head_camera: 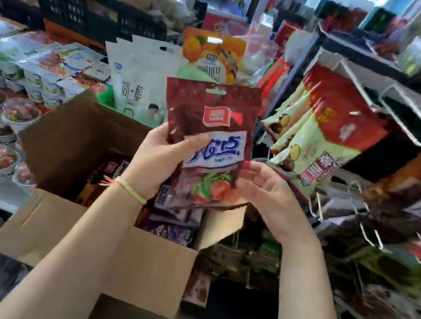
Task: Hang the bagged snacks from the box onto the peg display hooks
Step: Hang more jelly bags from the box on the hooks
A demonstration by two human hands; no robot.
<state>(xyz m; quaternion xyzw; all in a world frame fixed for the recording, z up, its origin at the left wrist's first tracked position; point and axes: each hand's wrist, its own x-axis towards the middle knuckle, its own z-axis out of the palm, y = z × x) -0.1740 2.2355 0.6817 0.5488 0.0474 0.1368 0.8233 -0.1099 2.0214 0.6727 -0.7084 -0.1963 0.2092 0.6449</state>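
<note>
A dark red snack bag (pixel 209 121) with a hang hole at its top is held upright above the open cardboard box (pixel 98 246). My left hand (pixel 160 157) grips the bag's left side, thumb on its front. My right hand (pixel 267 195) holds the lower right edge from behind. More bagged snacks (pixel 172 224) lie inside the box. The peg display (pixel 391 112) stands to the right with red and green bags (pixel 314 136) hanging on it. A bare wire hook (pixel 359 198) juts out lower right of the bag.
Behind the box stand white pouches (pixel 136 80) and an orange fruit pouch (pixel 214 53). Stacked cup foods and bowls (pixel 5 115) fill the left shelf. Black crates (pixel 89 10) sit at the back. Dark hanging bags (pixel 417 195) crowd the right side.
</note>
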